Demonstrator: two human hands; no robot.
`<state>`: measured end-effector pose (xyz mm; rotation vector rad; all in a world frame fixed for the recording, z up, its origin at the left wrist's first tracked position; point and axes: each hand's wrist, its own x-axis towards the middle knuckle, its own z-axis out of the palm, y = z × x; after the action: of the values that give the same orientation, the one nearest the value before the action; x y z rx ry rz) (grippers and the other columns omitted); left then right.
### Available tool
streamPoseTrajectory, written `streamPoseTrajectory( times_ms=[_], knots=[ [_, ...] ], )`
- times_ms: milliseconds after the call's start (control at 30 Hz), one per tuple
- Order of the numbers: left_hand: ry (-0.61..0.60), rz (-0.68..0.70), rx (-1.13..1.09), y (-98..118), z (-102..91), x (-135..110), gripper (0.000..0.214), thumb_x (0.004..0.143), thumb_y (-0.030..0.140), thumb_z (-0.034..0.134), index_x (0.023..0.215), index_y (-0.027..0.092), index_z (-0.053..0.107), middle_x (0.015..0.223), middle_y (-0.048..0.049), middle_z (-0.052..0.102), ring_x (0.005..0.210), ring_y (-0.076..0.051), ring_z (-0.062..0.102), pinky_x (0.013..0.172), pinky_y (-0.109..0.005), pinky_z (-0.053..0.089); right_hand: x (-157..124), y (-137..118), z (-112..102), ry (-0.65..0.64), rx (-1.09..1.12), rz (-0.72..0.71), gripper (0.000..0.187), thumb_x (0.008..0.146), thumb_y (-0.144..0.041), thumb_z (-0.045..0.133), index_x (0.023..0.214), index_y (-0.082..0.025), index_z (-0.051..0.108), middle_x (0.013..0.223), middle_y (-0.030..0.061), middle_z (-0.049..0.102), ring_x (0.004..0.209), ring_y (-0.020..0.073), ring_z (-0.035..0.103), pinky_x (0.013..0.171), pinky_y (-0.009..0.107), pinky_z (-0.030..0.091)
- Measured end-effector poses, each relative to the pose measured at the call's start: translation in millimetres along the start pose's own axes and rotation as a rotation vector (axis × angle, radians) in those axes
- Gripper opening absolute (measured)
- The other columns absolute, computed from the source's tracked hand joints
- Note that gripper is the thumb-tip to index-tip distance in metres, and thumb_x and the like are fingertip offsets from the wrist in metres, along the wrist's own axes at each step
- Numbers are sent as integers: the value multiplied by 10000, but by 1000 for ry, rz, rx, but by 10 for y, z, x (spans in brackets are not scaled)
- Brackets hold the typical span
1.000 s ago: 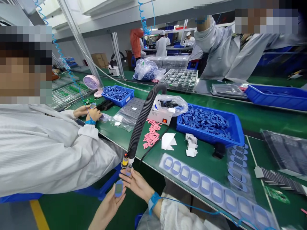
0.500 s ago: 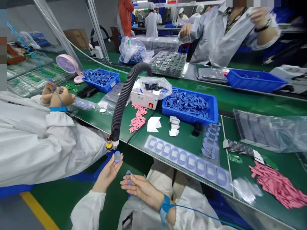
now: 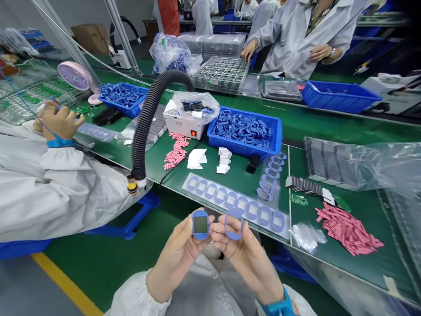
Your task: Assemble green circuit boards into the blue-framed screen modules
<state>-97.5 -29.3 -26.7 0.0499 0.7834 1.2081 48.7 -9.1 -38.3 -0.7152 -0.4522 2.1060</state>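
My left hand (image 3: 180,254) pinches a small blue-framed part with a dark glass face (image 3: 200,224), held upright in front of me. My right hand (image 3: 242,254) pinches an empty blue rubber ring frame (image 3: 234,224) right beside it, fingertips nearly touching the left hand's. Both hands hover below the near edge of the green table (image 3: 362,263). A clear strip of several blue ring frames (image 3: 235,203) lies on the table just beyond my hands. A black corrugated hose (image 3: 144,127) with a yellow-tipped nozzle hangs to the left.
A blue bin of blue frames (image 3: 245,131) and a white box (image 3: 182,125) stand mid-table. Pink strips (image 3: 347,228) lie right, more pink strips (image 3: 176,151) centre. A co-worker in white (image 3: 59,193) sits at left; other people work across the table. A pink fan (image 3: 74,77) stands far left.
My hands rose from under the hose nozzle and came together at centre. The left still carries the glass-faced part, the right the ring frame. The view swung right and downward.
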Motion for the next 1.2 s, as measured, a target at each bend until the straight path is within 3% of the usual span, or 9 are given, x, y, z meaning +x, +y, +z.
streamPoseTrajectory(
  times_ms=[100, 233, 700, 967, 1200],
  knots=[
    [-102, -31, -11, -100, 283, 9, 197, 825, 317, 636, 912, 160, 717, 911, -42, 760, 814, -133, 694, 759, -224, 543, -102, -135, -36, 42, -5, -44, 405, 719, -613, 622, 886, -250, 691, 761, 41, 705, 692, 153, 674, 632, 280, 539],
    [-133, -62, -15, -193, 462, 30, 219, 865, 296, 586, 936, 129, 708, 911, -47, 756, 807, -119, 691, 763, -205, 542, -175, -243, -91, 86, 21, -84, 414, 697, -618, 638, 855, -240, 698, 706, 38, 692, 631, 146, 664, 573, 264, 539],
    [16, -125, -58, -308, 751, 14, 211, 822, 302, 640, 919, 131, 718, 891, -48, 774, 803, -139, 713, 727, -194, 565, -230, -427, -177, 38, 193, -60, 350, 723, -579, 639, 833, -254, 709, 704, 13, 718, 605, 105, 672, 535, 187, 532],
    [19, -142, -91, -422, 908, 59, 266, 847, 343, 595, 961, 131, 710, 817, -45, 751, 730, -136, 693, 792, -229, 543, -274, -541, -261, 220, -56, -160, 429, 712, -659, 582, 830, -262, 692, 660, 32, 701, 543, 135, 642, 482, 241, 513],
    [-30, -130, -165, -465, 1002, 127, 281, 881, 333, 549, 953, 118, 714, 859, -44, 759, 806, -123, 695, 789, -192, 531, -273, -603, -318, 256, -51, -259, 334, 753, -594, 593, 832, -292, 711, 706, 35, 721, 596, 143, 659, 495, 243, 505]
  ],
)
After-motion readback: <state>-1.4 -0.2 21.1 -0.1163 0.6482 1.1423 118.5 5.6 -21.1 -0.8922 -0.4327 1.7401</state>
